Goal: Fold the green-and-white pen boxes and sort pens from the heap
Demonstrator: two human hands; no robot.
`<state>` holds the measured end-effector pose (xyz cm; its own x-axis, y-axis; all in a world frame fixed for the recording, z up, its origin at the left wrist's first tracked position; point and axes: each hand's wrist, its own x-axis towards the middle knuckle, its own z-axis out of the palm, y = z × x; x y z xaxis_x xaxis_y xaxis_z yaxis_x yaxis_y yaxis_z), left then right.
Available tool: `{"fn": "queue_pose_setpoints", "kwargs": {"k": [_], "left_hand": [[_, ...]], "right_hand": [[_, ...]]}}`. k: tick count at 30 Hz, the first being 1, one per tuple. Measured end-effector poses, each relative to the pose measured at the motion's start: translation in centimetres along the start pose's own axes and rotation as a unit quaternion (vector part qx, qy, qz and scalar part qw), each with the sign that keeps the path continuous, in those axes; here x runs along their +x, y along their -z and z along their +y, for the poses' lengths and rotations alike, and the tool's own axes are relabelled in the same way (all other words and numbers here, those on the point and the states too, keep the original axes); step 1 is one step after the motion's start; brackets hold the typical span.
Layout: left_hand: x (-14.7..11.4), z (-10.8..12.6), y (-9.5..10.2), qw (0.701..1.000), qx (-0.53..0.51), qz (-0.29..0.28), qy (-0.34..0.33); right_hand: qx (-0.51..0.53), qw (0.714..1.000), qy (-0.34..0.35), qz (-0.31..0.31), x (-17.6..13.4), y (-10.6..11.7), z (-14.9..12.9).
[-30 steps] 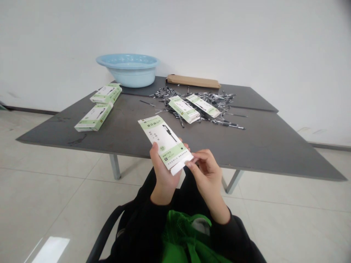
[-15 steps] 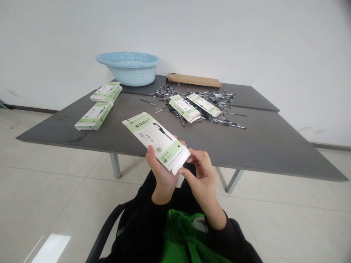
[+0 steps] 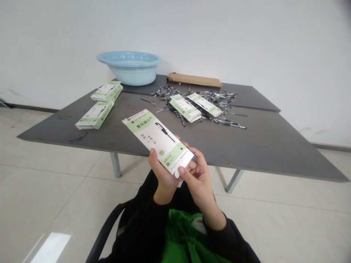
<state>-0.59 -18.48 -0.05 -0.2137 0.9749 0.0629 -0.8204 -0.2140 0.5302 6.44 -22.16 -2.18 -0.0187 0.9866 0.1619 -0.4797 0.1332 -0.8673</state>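
A green and white pen box [image 3: 157, 140], printed with a black pen, is tilted in front of me over the table's near edge. My left hand [image 3: 163, 175] is closed around its lower left side, thumb along the edge and fingers underneath. At the box's near end, my right hand [image 3: 197, 179] pinches the end flap with the thumb on top; its other fingers are partly hidden behind the cardboard. A white flap shows below the box between my hands. Whether pens are inside cannot be seen.
On the grey table [image 3: 246, 146] lies a heap of pens [image 3: 219, 98], with two pen boxes [image 3: 186, 107] on it. Two more boxes [image 3: 94, 115] rest at the left. Behind stand a blue basin [image 3: 131, 69] and a flat brown cardboard piece [image 3: 194, 79].
My right thumb has moved onto the box's near end, and the end flap there is now folded in closer. My left hand keeps its hold on the box.
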Motion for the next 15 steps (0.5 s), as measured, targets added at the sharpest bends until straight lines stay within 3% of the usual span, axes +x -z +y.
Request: {"fn": "queue_pose_setpoints", "kwargs": {"k": [8, 15], "left_hand": [[-0.14, -0.18, 0.06, 0.999, 0.008, -0.023, -0.040], [-0.15, -0.06, -0.32, 0.998, 0.007, -0.014, -0.062]], "right_hand": [[-0.002, 0.998, -0.058, -0.006, 0.08, 0.45, -0.55], [0.008, 0.997, -0.061, -0.045, -0.08, 0.26, -1.04]]}}
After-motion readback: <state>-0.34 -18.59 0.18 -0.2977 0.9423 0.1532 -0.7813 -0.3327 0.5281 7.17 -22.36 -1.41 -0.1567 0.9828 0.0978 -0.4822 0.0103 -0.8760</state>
